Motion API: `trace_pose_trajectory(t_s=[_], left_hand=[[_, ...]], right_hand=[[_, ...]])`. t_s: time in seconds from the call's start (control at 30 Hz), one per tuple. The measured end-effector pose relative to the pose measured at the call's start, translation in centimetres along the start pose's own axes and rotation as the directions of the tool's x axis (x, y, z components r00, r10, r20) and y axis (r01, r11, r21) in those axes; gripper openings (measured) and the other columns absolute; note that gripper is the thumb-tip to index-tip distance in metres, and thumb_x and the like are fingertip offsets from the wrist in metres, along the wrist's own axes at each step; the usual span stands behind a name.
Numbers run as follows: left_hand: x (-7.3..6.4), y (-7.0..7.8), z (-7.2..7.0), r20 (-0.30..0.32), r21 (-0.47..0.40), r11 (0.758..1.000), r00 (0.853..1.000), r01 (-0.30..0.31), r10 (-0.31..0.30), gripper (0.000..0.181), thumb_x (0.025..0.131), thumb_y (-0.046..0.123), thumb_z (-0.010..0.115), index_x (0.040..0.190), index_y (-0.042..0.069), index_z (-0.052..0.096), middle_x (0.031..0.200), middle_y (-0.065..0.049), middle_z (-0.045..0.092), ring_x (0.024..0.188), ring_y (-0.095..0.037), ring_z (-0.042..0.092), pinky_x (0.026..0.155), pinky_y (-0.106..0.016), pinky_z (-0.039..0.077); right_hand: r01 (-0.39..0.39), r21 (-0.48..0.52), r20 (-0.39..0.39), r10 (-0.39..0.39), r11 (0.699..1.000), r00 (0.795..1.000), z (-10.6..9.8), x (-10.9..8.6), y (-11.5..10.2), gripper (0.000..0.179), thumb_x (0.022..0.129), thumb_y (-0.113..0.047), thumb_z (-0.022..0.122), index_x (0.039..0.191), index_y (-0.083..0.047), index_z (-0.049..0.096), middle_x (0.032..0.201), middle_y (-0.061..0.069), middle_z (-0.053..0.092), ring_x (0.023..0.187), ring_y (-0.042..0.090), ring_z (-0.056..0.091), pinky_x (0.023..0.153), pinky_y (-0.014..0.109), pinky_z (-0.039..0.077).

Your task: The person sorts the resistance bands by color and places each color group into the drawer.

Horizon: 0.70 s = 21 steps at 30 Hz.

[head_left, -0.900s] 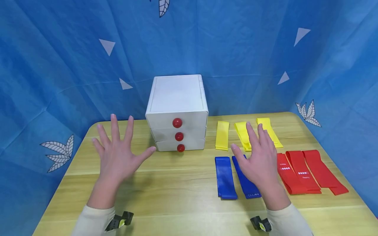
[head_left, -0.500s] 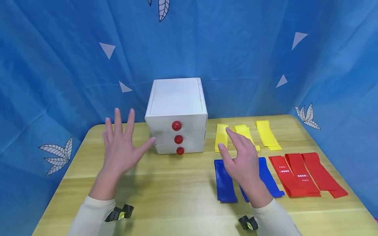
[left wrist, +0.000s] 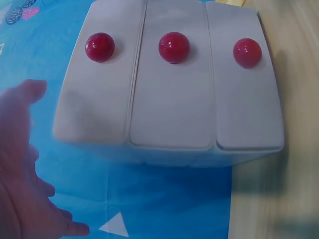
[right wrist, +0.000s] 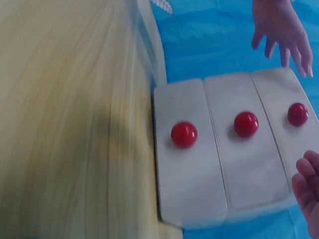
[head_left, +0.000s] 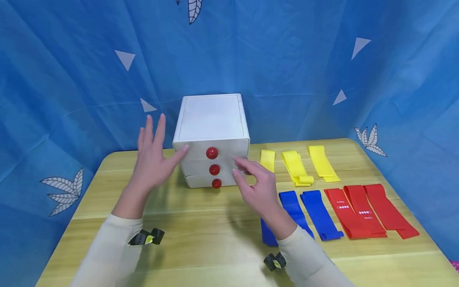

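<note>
A small white chest of three drawers point(head_left: 213, 117) stands at the back of the table, its drawers closed. Each drawer has a round red knob: top point(head_left: 212, 153), middle point(head_left: 214, 170) and bottom point(head_left: 216, 183). My left hand point(head_left: 152, 163) hovers at the chest's front left, fingers extended and thumb out towards the top drawer. In the left wrist view that hand point(left wrist: 20, 164) is apart from the chest. My right hand point(head_left: 259, 185) is in front of the chest's right side, fingers slightly bent and holding nothing. Only part of it point(right wrist: 309, 194) shows in the right wrist view.
Flat folded resistance bands lie on the right of the wooden table point(head_left: 201, 239): three yellow point(head_left: 295, 167) at the back, three blue point(head_left: 320, 215) in front, partly behind my right arm, and three red point(head_left: 365, 211) further right. A blue curtain point(head_left: 287, 59) hangs behind.
My right hand has moved left from above the bands to the chest's front, its fingers bending a little. My left hand has moved forward and slightly right, closer to the chest.
</note>
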<state>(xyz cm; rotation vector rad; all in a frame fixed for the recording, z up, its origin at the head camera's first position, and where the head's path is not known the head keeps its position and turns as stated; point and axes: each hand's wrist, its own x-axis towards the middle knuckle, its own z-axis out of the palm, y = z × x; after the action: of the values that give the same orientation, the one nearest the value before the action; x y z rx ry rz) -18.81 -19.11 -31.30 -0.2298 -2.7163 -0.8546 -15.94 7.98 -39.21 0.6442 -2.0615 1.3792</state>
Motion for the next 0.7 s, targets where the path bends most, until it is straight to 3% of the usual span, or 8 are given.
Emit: trace_pose_trajectory(t_s=[0.2, 0.37, 0.7], left_hand=[[1.7, 0.0, 0.4, 0.04, -0.138, 0.99, 0.999, 0.008, -0.003, 0.09, 0.094, 0.06, 0.054, 0.161, 0.032, -0.001, 0.166, -0.002, -0.01, 0.149, -0.033, -0.009, 0.106, -0.075, 0.008], [3.0, 0.0, 0.7, 0.063, -0.194, 0.98, 0.998, 0.034, -0.022, 0.086, 0.096, 0.058, 0.053, 0.161, 0.033, 0.003, 0.167, -0.003, -0.004, 0.15, -0.03, -0.003, 0.108, -0.072, 0.008], [4.0, -0.3, 1.5, 0.117, -0.312, 0.942, 0.989, 0.121, -0.088, 0.076, 0.099, 0.051, 0.05, 0.16, 0.037, 0.008, 0.167, 0.003, 0.001, 0.151, -0.023, -0.001, 0.111, -0.069, 0.006]], right_hand=[[-0.055, 0.108, 0.002, 0.055, 0.993, 0.998, 2.2, 1.1, -0.6, 0.028, 0.094, -0.013, 0.07, 0.121, -0.004, 0.07, 0.11, 0.009, 0.072, 0.096, 0.019, 0.068, 0.082, 0.037, 0.056], [-0.135, 0.168, 0.031, 0.131, 0.977, 0.991, 3.4, 1.9, -1.6, 0.03, 0.093, -0.007, 0.07, 0.123, -0.002, 0.069, 0.111, 0.012, 0.072, 0.097, 0.022, 0.068, 0.082, 0.04, 0.057], [-0.232, 0.211, 0.082, 0.219, 0.95, 0.972, 3.1, 3.5, -5.4, 0.028, 0.091, 0.005, 0.067, 0.12, 0.006, 0.066, 0.106, 0.022, 0.07, 0.094, 0.034, 0.068, 0.079, 0.047, 0.057]])
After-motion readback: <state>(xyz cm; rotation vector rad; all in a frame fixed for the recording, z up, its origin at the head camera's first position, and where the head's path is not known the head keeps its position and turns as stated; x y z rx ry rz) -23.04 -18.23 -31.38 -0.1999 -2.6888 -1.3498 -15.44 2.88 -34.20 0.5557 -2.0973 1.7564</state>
